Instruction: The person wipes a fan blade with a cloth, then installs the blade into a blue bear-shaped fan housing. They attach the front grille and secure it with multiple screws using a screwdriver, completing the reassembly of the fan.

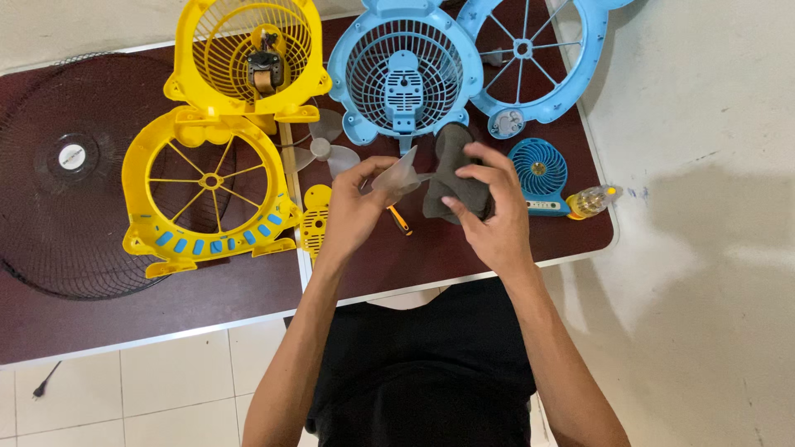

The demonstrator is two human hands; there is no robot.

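Note:
My left hand (352, 211) grips a translucent grey fan blade (397, 175) above the dark red table. My right hand (493, 215) holds a dark grey cloth (451, 178) pressed against that blade. Under the hands an orange-handled screwdriver (400, 220) lies on the table, mostly hidden. Another clear propeller (325, 147) rests just left of the held blade.
A yellow fan housing (248, 58), a yellow front grille (207, 186) and a small yellow cover (315, 219) lie to the left. A blue fan housing (404, 74), blue grille (530, 50), small blue fan (538, 174) and small bottle (592, 200) sit right. A large black grille (66, 165) is far left.

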